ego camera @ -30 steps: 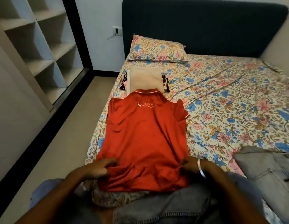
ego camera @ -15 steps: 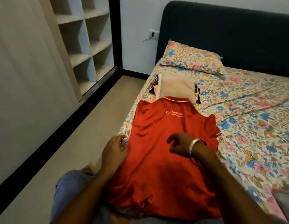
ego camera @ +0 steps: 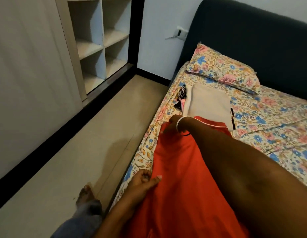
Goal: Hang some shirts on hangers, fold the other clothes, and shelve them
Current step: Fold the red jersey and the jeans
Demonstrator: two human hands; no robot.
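Red polo shirt (ego camera: pixel 180 177) flat along bed (ego camera: pixel 278 134) edge, left side now folded inward since a moment ago; right hand (ego camera: pixel 173 123) pinching shoulder, left hand (ego camera: pixel 142 180) gripping side edge lower down, mid-fold, shelving still ahead.

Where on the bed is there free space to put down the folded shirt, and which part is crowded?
Free: the floral bed sheet to the right of the beige folded cloth, below the pillow. Crowded: the left edge, where the red shirt, both hands and the beige cloth on a dark patterned garment lie close together.
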